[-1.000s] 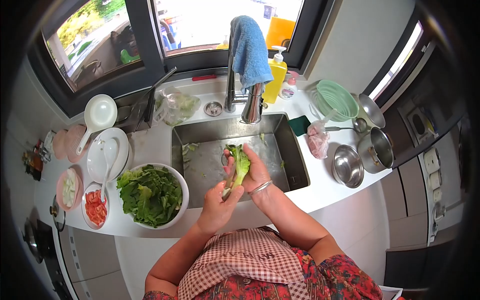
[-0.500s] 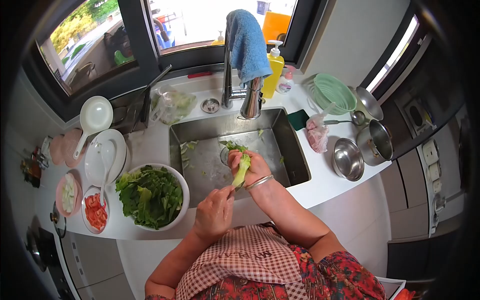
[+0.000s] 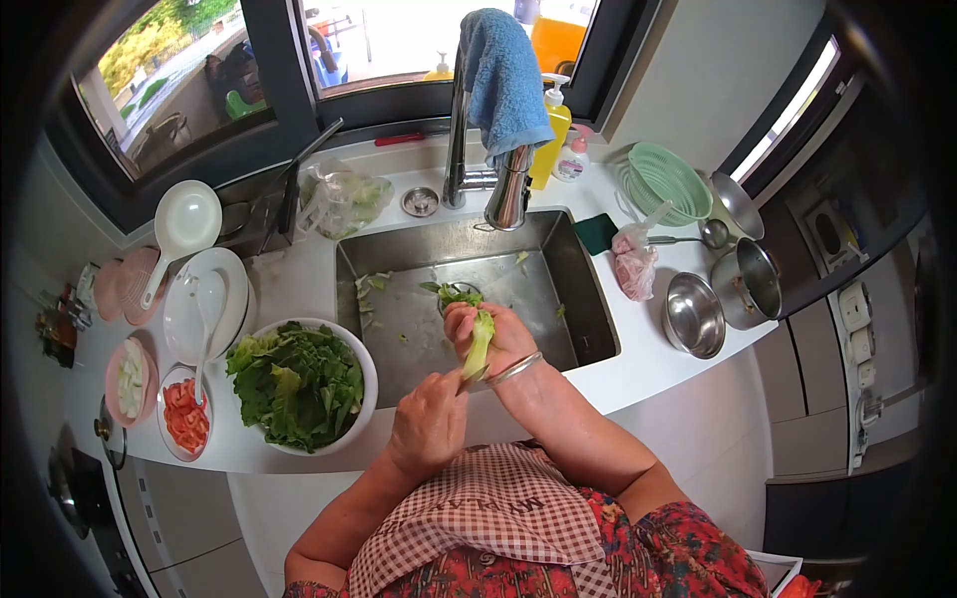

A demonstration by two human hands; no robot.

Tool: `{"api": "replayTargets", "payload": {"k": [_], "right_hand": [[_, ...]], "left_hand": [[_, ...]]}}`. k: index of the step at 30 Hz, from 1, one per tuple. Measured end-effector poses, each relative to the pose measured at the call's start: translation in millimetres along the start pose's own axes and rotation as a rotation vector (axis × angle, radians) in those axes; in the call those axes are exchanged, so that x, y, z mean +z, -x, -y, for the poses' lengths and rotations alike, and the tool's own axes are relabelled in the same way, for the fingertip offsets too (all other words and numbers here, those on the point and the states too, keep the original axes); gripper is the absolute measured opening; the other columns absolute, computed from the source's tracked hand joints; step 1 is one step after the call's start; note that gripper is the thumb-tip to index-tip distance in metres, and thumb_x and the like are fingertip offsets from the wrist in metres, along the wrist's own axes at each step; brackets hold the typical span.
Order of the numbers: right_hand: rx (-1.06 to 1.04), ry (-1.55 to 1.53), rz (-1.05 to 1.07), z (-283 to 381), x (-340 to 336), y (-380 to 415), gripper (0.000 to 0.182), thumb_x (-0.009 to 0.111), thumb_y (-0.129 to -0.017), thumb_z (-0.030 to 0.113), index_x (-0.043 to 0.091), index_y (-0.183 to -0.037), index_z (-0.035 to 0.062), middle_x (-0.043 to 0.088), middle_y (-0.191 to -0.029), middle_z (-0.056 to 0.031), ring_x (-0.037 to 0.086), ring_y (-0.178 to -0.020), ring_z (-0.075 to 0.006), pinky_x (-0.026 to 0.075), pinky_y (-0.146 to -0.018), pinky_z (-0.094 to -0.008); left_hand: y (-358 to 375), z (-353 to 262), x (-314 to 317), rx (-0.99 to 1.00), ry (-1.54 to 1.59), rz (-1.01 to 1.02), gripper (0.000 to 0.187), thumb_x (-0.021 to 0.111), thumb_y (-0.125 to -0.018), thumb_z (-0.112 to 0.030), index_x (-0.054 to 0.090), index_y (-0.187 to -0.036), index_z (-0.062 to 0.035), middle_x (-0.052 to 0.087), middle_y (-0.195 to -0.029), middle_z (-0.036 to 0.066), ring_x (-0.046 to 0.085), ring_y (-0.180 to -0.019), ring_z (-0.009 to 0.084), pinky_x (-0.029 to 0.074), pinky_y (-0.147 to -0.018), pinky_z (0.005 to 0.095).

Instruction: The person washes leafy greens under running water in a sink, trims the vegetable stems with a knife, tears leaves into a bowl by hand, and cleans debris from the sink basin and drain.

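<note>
My right hand [image 3: 495, 337], with a bangle at the wrist, is closed around a pale green lettuce stalk [image 3: 478, 349] over the front of the sink. Small leaves [image 3: 454, 294] stick out past its fingers towards the basin. Just below, my left hand [image 3: 431, 417] is closed on what looks like a small knife [image 3: 468, 383]. Only a bit of dark blade shows, against the lower end of the stalk; the handle is hidden in the fist. To the left of my hands, a white bowl [image 3: 370, 384] holds a heap of torn green leaves [image 3: 299, 384].
Leaf scraps lie in the steel sink [image 3: 598, 329], under a faucet [image 3: 508, 199] draped with a blue towel [image 3: 503, 85]. Chopped tomato [image 3: 186, 414], white pieces [image 3: 131, 379] and plates stand left. Bagged meat [image 3: 634, 269], a steel bowl [image 3: 695, 314] and a pot [image 3: 748, 284] stand right.
Both hands stay close together at the stalk, with the left hand and the blade shifted slightly. The view has tilted a little; the surroundings look the same.
</note>
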State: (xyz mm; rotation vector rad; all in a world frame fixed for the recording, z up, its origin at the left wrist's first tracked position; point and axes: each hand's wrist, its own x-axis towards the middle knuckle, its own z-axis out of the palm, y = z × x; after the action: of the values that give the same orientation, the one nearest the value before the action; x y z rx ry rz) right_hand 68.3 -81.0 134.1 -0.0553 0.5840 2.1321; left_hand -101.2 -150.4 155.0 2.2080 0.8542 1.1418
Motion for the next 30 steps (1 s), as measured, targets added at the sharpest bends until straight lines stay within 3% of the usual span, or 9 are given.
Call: {"api": "replayTargets", "payload": {"k": [3, 20, 30], "right_hand": [[0.006, -0.006, 0.001, -1.9, 1.1, 0.3, 0.021, 0.037, -0.092, 0.021, 0.046, -0.085, 0.0036, 0.050, -0.074, -0.0037, 0.055, -0.066, -0.0150, 0.055, -0.062, -0.0278], [-0.103, 0.117, -0.188, -25.8, -11.0, 1.2, 0.025, 0.032, -0.095, 0.021, 0.044, -0.080, 0.0056, 0.048, -0.067, -0.0036, 0.049, -0.057, -0.0152, 0.047, -0.052, -0.0248], [-0.317, 0.367, -0.232, -33.2, -12.8, 3.0, 0.023, 0.034, -0.098, 0.018, 0.048, -0.088, 0.0041, 0.049, -0.068, -0.0035, 0.048, -0.058, -0.0152, 0.046, -0.054, -0.0293]], "left_hand": [[-1.6, -2.7, -0.8, 0.002, 0.035, -0.019, 0.026, 0.052, -0.086, 0.002, 0.052, -0.111, 0.0046, 0.055, -0.080, 0.022, 0.055, -0.066, 0.0404, 0.045, -0.060, 0.0441], [3.5, 7.5, 4.7, 0.003, -0.023, -0.009, 0.018, 0.054, -0.083, 0.003, 0.051, -0.100, 0.0037, 0.053, -0.078, 0.021, 0.054, -0.067, 0.0421, 0.044, -0.059, 0.0459], [6.7, 9.5, 6.8, -0.043, -0.027, 0.018, 0.021, 0.054, -0.082, 0.003, 0.051, -0.102, 0.0020, 0.055, -0.082, 0.020, 0.056, -0.071, 0.0416, 0.046, -0.062, 0.0455]]}}
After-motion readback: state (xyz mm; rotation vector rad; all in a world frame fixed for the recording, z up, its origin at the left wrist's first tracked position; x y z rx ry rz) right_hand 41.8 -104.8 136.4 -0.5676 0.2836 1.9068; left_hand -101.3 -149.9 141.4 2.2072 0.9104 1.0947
